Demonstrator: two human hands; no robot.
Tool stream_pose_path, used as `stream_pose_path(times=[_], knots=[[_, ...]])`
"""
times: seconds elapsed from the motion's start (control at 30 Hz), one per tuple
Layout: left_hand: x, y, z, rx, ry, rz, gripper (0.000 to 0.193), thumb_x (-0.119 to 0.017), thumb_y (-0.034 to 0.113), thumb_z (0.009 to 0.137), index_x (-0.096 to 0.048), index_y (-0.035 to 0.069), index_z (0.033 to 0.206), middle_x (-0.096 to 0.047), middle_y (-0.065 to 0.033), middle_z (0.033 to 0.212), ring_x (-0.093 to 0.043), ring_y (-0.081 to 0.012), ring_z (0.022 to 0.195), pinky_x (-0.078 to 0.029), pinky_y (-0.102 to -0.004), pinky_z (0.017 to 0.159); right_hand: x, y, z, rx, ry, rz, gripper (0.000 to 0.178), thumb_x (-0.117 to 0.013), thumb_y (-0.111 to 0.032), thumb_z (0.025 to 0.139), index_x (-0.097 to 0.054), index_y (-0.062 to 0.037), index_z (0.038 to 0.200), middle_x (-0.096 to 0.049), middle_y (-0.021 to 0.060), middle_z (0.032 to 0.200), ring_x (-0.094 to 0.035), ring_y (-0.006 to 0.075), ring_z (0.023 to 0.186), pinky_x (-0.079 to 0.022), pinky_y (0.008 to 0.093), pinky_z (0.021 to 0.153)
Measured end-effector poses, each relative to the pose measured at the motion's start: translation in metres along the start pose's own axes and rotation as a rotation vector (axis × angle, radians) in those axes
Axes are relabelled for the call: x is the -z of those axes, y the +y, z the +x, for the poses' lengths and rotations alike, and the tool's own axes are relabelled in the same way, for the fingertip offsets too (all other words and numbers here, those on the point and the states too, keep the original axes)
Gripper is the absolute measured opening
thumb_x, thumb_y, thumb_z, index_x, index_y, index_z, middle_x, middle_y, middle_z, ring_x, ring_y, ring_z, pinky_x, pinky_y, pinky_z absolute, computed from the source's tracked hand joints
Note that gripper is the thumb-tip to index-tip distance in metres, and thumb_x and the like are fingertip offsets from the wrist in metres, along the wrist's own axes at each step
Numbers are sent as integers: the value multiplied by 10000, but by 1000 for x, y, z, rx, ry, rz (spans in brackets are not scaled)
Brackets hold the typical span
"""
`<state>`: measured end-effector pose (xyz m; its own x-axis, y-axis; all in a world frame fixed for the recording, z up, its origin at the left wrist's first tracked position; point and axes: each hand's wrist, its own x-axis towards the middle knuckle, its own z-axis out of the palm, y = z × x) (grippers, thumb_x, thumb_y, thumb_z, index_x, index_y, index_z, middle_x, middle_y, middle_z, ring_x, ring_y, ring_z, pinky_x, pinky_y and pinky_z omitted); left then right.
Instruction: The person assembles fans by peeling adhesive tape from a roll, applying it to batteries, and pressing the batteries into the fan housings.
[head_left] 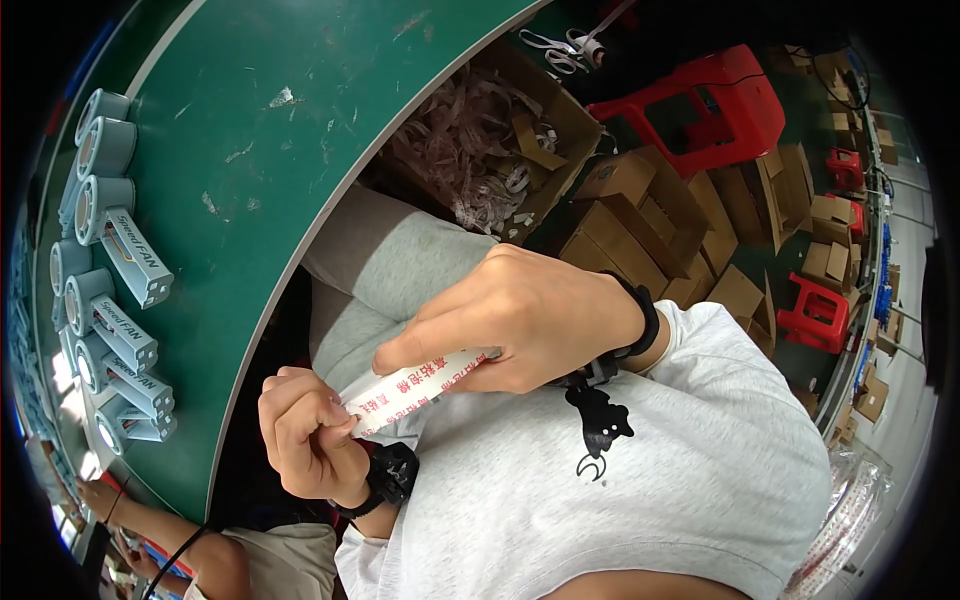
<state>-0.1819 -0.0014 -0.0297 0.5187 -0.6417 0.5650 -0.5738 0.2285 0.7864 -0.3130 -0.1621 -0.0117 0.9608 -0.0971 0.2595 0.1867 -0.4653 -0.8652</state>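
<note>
A white strip with red print (pixel 405 393), looking like adhesive tape with backing paper, stretches between both hands above my lap. My left hand (pixel 312 432) is closed, its thumb and fingers pinching the lower-left end. My right hand (pixel 520 318) grips the other end between thumb and curled fingers, its palm covering part of the strip. Whether the backing is lifted at the pinched end is too small to tell. On the green table (pixel 270 130) to the left stand several light blue-grey handheld fans (pixel 130 255), apart from both hands.
A carton (pixel 565 125) full of crumpled tape scraps (pixel 460 140) sits beyond my knees. Open cardboard boxes (pixel 640 215) and red plastic stools (pixel 735 110) stand to the right. At lower left, another person's arm (pixel 165 530) reaches along the table edge.
</note>
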Motion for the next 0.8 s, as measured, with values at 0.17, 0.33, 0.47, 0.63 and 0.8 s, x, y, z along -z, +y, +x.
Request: stream_pose_path(times=[0.17, 0.33, 0.47, 0.63, 0.8], knots=[[1, 2, 4, -82, -18, 77, 129, -595, 21, 637, -482, -19, 682, -494, -118, 636, -417, -179, 549, -332, -297, 504, -1, -4, 0, -33, 9, 64, 386, -729, -54, 644, -640, -83, 1019, -674, 56, 821, -632, 183, 595, -482, 253, 469], [8, 3, 1, -63, -46, 20, 142, -604, 58, 688, -480, -11, 691, -505, -123, 640, -441, -185, 549, -357, -312, 511, -6, -6, -1, -61, 13, 141, 378, -728, -51, 646, -636, -80, 1011, -676, 60, 827, -641, 190, 616, -496, 261, 493], [7, 4, -8, 78, 1, -168, 154, -604, 79, 720, -479, -6, 692, -547, -144, 656, -486, -204, 554, -389, -323, 515, -7, -7, -2, -72, 4, 174, 366, -727, -56, 652, -632, -79, 1005, -674, 60, 809, -643, 190, 621, -500, 263, 503], [9, 5, -9, 137, 20, -315, 147, -605, 82, 724, -499, -17, 695, -591, -173, 655, -537, -235, 539, -447, -343, 516, -3, -10, 0, -78, -43, 158, 361, -727, -66, 654, -631, -78, 1002, -671, 60, 787, -638, 190, 608, -487, 264, 484], [22, 3, 10, -78, -258, -149, 121, -611, 53, 689, -534, -41, 696, -586, -176, 611, -549, -248, 510, -478, -361, 505, -4, -10, 0, -86, -100, 103, 358, -726, -70, 656, -630, -75, 1001, -668, 56, 773, -630, 190, 590, -473, 271, 467]])
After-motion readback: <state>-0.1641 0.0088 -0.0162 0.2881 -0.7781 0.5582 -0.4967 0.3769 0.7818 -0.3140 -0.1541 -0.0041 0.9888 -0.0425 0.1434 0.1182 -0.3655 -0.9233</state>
